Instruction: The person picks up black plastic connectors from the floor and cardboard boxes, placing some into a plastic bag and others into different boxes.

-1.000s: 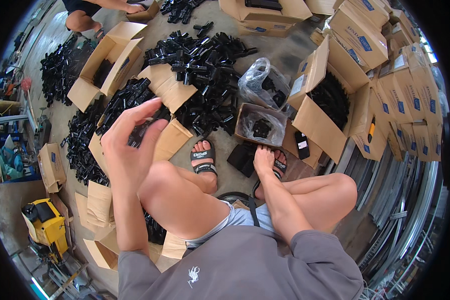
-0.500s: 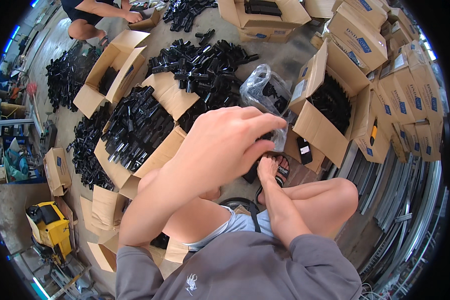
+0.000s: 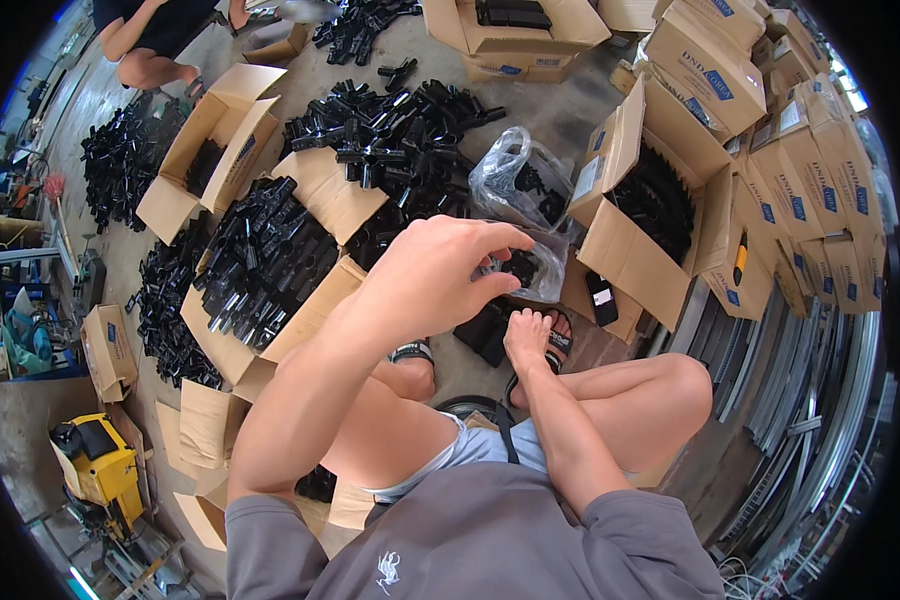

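My left hand [image 3: 448,270] hovers over the near clear plastic bag [image 3: 548,268]. Thumb and forefinger are curved and apart, with nothing visible between them; small black parts [image 3: 518,266] show in the bag behind. Down by my sandalled foot, my right hand [image 3: 527,338] is closed, knuckles up. Whatever its fingers grip, if anything, is hidden. Just left of it lies a dark black piece [image 3: 483,332]. To the left, an open carton [image 3: 300,315] is filled with rows of glossy black plastic connectors [image 3: 270,262].
Loose black connectors [image 3: 410,130] are heaped beyond my left hand. An open carton of black parts [image 3: 610,245] stands at right, a phone [image 3: 602,298] beside it. Stacked cartons [image 3: 805,190] and metal profiles [image 3: 800,420] line the right. Another person [image 3: 160,60] crouches at far left.
My view has shifted slightly. My left hand uncovers more of the near bag, its thumb and forefinger still apart. My right hand moves a little off my foot. The other person's arm has lifted from a small box.
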### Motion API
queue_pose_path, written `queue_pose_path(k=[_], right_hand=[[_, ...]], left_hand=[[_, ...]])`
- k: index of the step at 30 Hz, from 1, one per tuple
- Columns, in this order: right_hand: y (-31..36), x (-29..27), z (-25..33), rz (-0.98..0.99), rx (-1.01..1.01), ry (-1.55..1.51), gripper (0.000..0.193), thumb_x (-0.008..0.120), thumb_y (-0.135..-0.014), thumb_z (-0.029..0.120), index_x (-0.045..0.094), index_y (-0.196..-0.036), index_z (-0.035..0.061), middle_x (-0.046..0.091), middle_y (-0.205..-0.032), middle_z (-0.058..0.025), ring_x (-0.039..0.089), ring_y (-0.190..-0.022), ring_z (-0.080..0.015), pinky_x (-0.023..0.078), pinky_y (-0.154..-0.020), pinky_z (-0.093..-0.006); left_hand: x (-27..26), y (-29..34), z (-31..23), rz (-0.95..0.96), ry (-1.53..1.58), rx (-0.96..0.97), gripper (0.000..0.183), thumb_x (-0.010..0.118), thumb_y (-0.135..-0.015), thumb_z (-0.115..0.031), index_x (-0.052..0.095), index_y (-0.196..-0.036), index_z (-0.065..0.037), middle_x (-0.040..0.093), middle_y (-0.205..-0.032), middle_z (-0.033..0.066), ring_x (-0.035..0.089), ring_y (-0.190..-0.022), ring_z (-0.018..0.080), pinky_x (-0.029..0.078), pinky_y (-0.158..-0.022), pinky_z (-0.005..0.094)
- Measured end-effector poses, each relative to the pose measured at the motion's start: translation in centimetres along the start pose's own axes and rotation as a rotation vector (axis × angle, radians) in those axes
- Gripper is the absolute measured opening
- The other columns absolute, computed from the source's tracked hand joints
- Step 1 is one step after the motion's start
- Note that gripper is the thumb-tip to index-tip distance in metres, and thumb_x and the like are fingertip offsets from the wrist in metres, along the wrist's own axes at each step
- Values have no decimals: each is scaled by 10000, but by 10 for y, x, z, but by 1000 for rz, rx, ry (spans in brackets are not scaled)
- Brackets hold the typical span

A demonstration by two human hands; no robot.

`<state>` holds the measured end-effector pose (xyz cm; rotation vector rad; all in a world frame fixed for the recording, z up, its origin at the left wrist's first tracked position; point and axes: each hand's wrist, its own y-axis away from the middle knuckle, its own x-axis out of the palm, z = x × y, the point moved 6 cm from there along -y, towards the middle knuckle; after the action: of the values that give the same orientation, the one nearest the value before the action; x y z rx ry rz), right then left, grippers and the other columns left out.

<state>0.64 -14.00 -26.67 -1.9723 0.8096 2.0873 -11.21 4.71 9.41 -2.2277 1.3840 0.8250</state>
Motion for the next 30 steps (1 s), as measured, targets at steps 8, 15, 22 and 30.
queue_pose_path(k=[8, 15, 22, 30], right_hand=[[-12, 18, -12, -1, 121, -112, 208, 667, -867, 128, 691, -1072, 103, 752, -1024, -151, 724, -1000, -343, 560, -871, -491], [-10, 29, -13, 166, 41, -213, 527, 757, -862, 265, 617, -1332, 72, 661, -1285, -228, 599, -1250, -407, 426, -1073, -590], [14, -30, 12, 203, 93, -132, 405, 703, -843, 120, 541, -1193, -5, 731, -1091, -242, 702, -1061, -391, 501, -972, -491], [19, -208, 35, 141, 67, -789, 342, 633, -992, 260, 549, -1168, -21, 731, -1015, -268, 728, -989, -417, 551, -850, -500]], left_hand=[[-1, 4, 5, 35, 45, 12, 407, 808, -841, -165, 730, -1239, -128, 775, -1002, 112, 753, -912, 292, 595, -799, 389], [-12, 6, 9, 108, 43, -31, 422, 752, -905, -237, 691, -1304, -112, 777, -1047, 106, 761, -963, 275, 594, -833, 398], [0, -1, 12, 126, -9, -22, 437, 745, -924, -291, 680, -1317, -110, 774, -1060, 119, 752, -974, 297, 593, -834, 413], [3, -1, 46, -50, -60, -274, 591, 738, -919, -431, 617, -1356, -52, 733, -1175, 185, 701, -1098, 371, 557, -932, 460]])
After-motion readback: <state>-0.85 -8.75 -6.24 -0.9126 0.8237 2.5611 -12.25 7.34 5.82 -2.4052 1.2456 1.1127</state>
